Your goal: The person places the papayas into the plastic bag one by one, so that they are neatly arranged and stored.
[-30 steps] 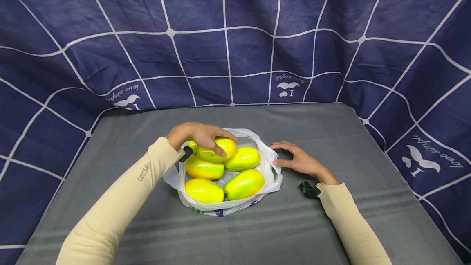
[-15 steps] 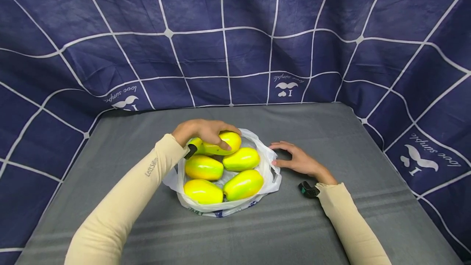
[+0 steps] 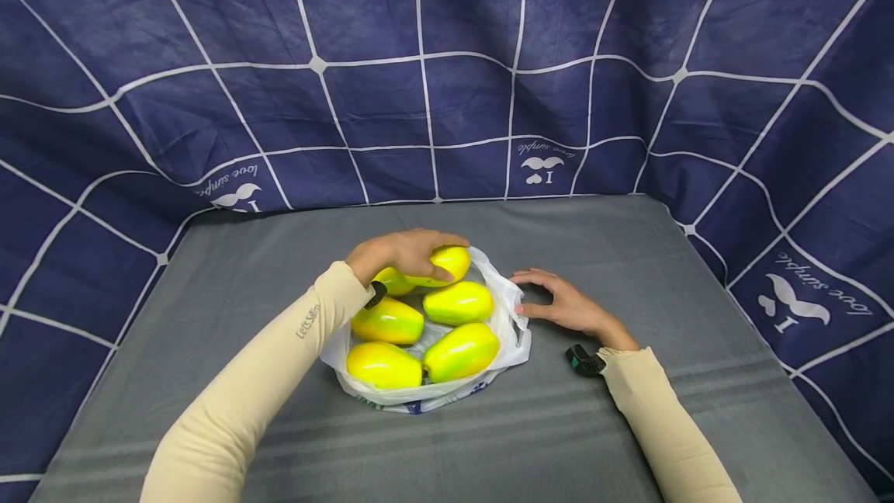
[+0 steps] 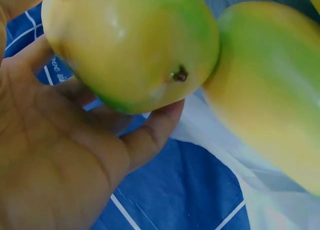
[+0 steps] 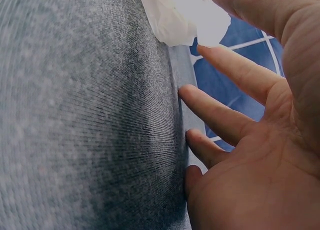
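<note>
The left hand (image 3: 405,253) has lifted its mango (image 3: 447,264) higher; hold it snug; the right hand (image 3: 569,307), fingers loose, steadies the bag (image 3: 513,332).

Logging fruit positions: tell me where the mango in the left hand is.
In the head view, the mango sits in the left hand at the far edge of the white bag, above four others.

Open grey table (image 3: 628,425) lies all around my plastic bag (image 3: 513,340); four mangoes (image 3: 457,303) crowd its inside, and the blue backdrop (image 3: 447,99) walls off the far and side edges.
</note>
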`<state>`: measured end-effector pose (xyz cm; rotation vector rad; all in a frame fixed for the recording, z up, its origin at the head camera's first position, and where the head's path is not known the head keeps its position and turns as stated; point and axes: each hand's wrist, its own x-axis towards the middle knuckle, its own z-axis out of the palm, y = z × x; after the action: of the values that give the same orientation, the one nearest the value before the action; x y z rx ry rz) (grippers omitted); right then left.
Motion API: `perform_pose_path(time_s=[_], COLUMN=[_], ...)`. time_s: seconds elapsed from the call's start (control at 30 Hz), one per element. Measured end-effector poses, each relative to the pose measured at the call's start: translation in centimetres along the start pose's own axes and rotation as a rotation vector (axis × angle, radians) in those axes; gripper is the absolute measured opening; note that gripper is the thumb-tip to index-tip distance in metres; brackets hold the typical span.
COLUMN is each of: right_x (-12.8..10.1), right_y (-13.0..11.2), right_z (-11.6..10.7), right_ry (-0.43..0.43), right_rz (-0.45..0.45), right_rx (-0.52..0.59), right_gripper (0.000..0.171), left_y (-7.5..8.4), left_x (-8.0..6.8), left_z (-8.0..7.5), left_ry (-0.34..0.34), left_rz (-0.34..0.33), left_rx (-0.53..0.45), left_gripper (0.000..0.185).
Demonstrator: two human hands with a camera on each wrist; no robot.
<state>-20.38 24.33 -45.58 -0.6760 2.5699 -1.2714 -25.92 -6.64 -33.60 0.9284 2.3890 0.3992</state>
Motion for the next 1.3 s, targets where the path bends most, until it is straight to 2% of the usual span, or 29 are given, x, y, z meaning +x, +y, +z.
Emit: perform_pose_path(time_s=[0.43,0.6,0.7,0.83,1.0,1.2,1.3], right_x=[-0.1,-0.1,-0.1,-0.1,-0.1,-0.2,-0.2], right_y=[-0.1,0.1,0.1,0.1,0.0,0.0,0.1], right_z=[0.0,0.0,0.0,0.1,0.0,0.0,0.1], right_ry=[0.015,0.005,0.006,0.007,0.011,0.013,0.009], right_rz=[0.023,0.009,-0.01,-0.008,0.004,0.011,0.017], right_rx=[-0.018,-0.018,-0.015,-0.013,-0.01,-0.005,-0.004], right_gripper=[0.06,0.059,0.057,0.057,0.058,0.059,0.059], left_y=[0.5,0.9,1.1,1.2,1.1,1.0,1.0], left_x=[1.0,1.4,1.5,1.5,1.1,1.5,1.9], left_z=[1.4,2.1,2.4,2.4,1.9,2.0,2.4], left_ry=[0.099,0.12,0.113,0.072,0.025,0.044,0.054], left_rz=[0.041,0.001,-0.033,-0.047,-0.022,0.039,0.045], left_rx=[0.083,0.087,0.087,0.081,0.039,0.058,0.092], left_gripper=[0.066,0.065,0.065,0.065,0.063,0.061,0.06])
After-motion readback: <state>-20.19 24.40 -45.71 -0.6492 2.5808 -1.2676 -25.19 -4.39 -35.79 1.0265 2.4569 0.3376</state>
